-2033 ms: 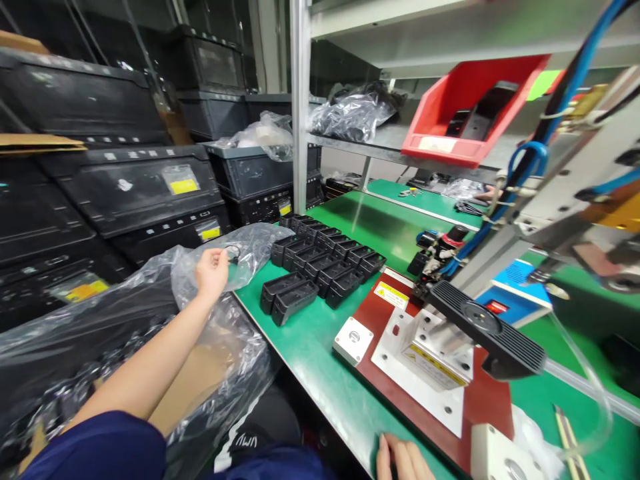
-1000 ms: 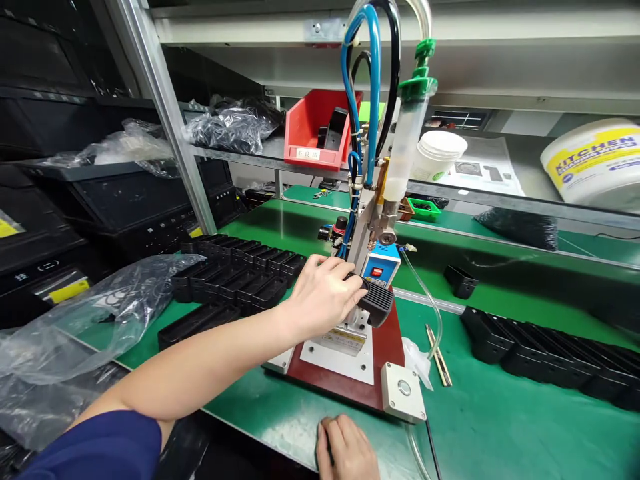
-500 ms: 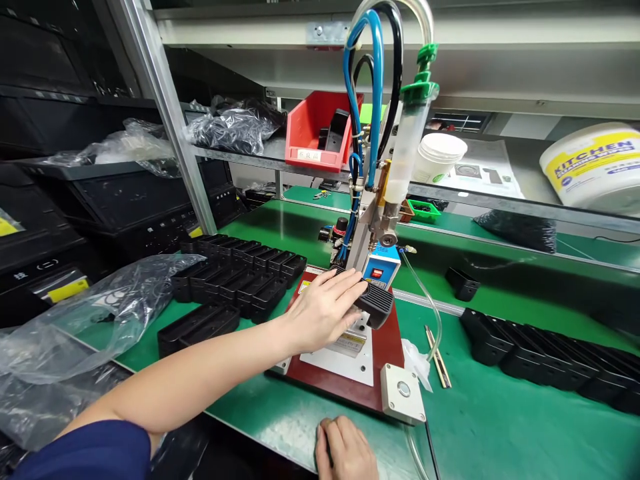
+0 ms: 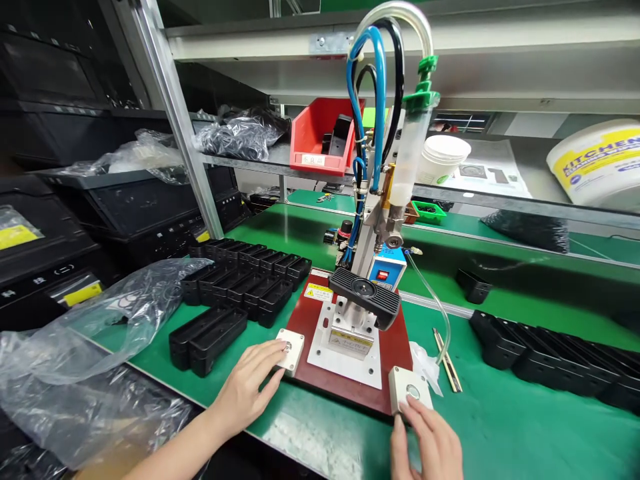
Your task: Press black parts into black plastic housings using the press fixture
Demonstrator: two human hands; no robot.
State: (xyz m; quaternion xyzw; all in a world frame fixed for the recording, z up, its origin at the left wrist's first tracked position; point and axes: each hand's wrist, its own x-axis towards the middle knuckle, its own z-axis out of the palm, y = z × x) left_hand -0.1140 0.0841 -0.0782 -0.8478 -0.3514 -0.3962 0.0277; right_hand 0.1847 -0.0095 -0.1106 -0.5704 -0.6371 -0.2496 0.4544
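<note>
My left hand (image 4: 253, 383) rests its fingertips on the left push-button box (image 4: 291, 353), fingers stretched and thumb apart. At the right push-button box (image 4: 400, 387), my right hand (image 4: 430, 443) touches the front with its fingers extended near the round button. Neither hand holds anything. Between them stands a dispensing machine on a dark red base (image 4: 320, 383). A black ribbed rectangular part (image 4: 364, 288) lies on its metal fixture (image 4: 350, 340). Above that part hangs a syringe (image 4: 413, 143) with a green cap, its nozzle pointing down, apart from it.
Rows of black housings (image 4: 240, 280) stand left of the machine, and more black parts (image 4: 555, 357) line the right. Tweezers (image 4: 447, 360) and a crumpled white tissue (image 4: 425, 367) lie beside the base. A red bin (image 4: 320, 137) and a white tub (image 4: 600, 163) sit on the shelf.
My left hand has left the black part and moved down to the left button box. My right hand has opened from a curl and moved right to the other button box.
</note>
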